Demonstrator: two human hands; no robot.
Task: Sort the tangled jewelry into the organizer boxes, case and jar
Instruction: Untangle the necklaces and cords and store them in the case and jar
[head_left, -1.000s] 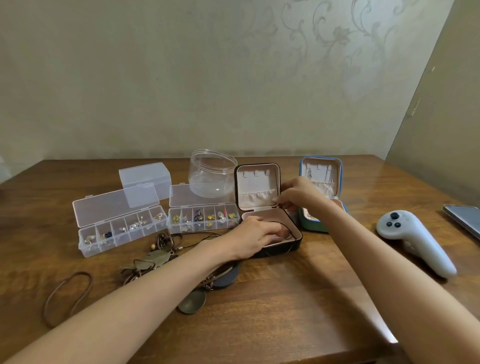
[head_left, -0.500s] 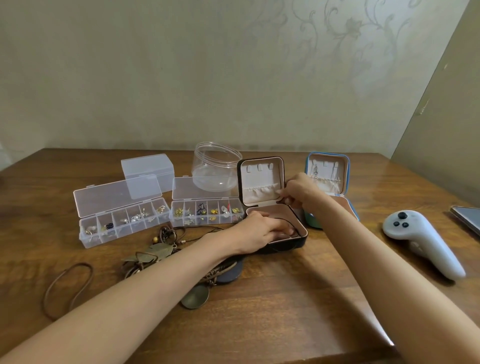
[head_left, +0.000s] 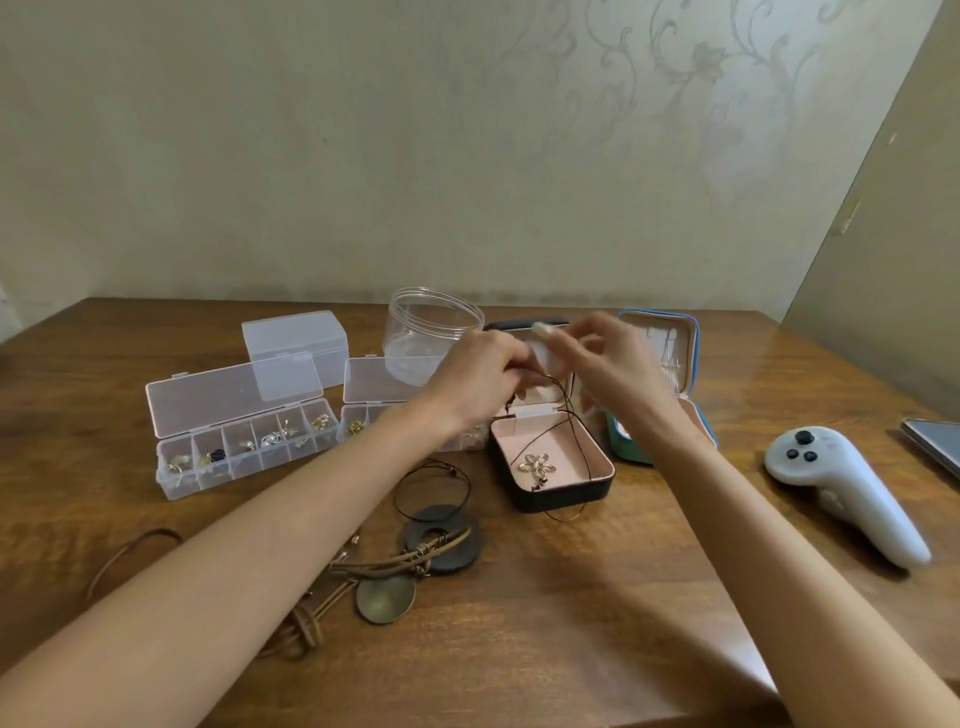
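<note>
1. left hand (head_left: 483, 379) is raised over the square black case (head_left: 558, 493), fingers curled, pinching the thin dark cord of a necklace (head_left: 537, 466).
2. right hand (head_left: 613, 369), just beside it, is blurred; i cannot tell its grip.
3. below the hands, the necklace's gold flower rests on the case's pink lining.
4. left of them: two clear plastic organizer boxes (head_left: 234, 457), one round clear jar (head_left: 431, 327).

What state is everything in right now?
Black case, open, pendant inside.
Cord, pinched by left hand, trailing over case front.
Right hand, blurred, grip unclear.
Blue case, open.
Jar, lidless, looks empty.
Left organizer, open, filled.
Middle organizer, open.
Small box, shut.
</note>
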